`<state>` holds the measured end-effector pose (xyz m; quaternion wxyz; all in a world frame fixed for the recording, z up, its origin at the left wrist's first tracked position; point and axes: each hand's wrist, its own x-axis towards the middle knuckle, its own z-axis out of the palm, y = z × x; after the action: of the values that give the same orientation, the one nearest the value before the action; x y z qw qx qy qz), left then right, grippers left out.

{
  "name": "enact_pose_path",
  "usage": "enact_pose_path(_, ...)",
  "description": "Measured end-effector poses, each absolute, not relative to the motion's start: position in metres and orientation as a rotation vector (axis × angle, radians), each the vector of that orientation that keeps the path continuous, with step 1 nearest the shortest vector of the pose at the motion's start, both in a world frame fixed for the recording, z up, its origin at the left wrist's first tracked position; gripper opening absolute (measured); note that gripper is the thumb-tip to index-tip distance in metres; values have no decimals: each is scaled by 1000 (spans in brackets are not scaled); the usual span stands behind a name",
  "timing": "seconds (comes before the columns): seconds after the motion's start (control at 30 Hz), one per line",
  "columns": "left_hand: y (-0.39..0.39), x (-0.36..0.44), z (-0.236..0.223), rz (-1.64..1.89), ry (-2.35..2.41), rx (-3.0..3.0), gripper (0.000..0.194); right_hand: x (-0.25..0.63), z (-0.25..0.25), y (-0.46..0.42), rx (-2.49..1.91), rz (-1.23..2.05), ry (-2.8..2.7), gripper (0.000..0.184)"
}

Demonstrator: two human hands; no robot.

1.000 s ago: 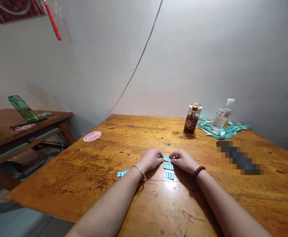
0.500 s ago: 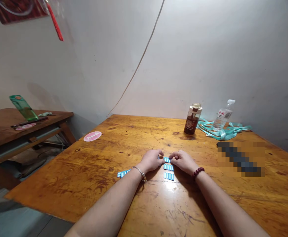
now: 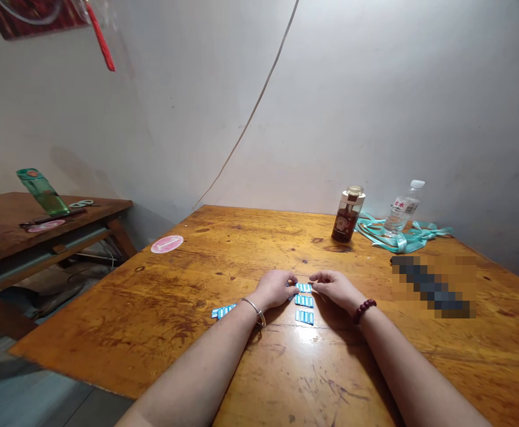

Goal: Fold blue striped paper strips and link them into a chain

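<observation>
Three short rows of small blue-and-white rectangular pieces lie one behind another on the table, a front row [image 3: 304,317], a middle row [image 3: 304,300] and a back row [image 3: 303,287]. My left hand [image 3: 276,287] is curled at the left end of the back row, with a bit of blue showing between its thumb and fingers. Beside that row's right end rests my right hand [image 3: 336,289], its thumb and fingers apart and nothing between them. A loose pile of the same pieces [image 3: 223,311] lies left of my left forearm, which partly hides it.
On the wooden table [image 3: 174,332] stand a dark drink bottle [image 3: 349,214] and a clear water bottle [image 3: 404,209] among teal ribbons [image 3: 404,242]. A blurred-out dark object [image 3: 435,287] lies at right, a pink round sticker [image 3: 167,244] at left. Another table [image 3: 1,222] holds a green bottle [image 3: 44,193].
My right hand has moved slightly right, away from the back row, and its fingers have parted. The left hand stays nearly in place.
</observation>
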<state>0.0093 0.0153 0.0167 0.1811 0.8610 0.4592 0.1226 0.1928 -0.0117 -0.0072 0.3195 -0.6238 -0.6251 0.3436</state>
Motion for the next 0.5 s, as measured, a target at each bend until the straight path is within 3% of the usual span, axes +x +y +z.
enact_pose_path(0.5,20,8,10,359,1280,2435,31,191,-9,-10,-1636,759,-1748,14)
